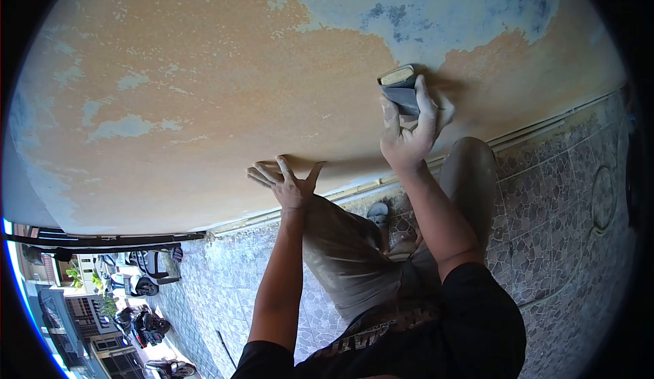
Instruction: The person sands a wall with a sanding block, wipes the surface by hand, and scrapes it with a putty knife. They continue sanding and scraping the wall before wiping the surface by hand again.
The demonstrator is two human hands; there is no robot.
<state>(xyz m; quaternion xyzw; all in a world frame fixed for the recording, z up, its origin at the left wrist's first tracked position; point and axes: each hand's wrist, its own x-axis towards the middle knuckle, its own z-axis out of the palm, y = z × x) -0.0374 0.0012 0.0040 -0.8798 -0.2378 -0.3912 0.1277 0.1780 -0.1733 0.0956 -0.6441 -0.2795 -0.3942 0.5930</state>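
Note:
A wall (225,86) with worn tan paint and pale blue-white patches fills the upper view. My left hand (289,187) rests against its lower part, fingers spread and holding nothing. To the right and higher up, my right hand (417,123) grips a block wrapped in dark grey sheet (400,86), which looks like sandpaper. The block's pale end shows, and it is at the wall's surface just below a bluish patch. Pale dust covers the fingers of my right hand.
Along the wall's foot runs a thin pipe (545,121). The floor (538,208) has a stone-pattern tile, with a hose (575,277) on it. My bent knee (470,168) is near the wall. Motorbikes (143,326) and a chair (160,264) stand at the lower left.

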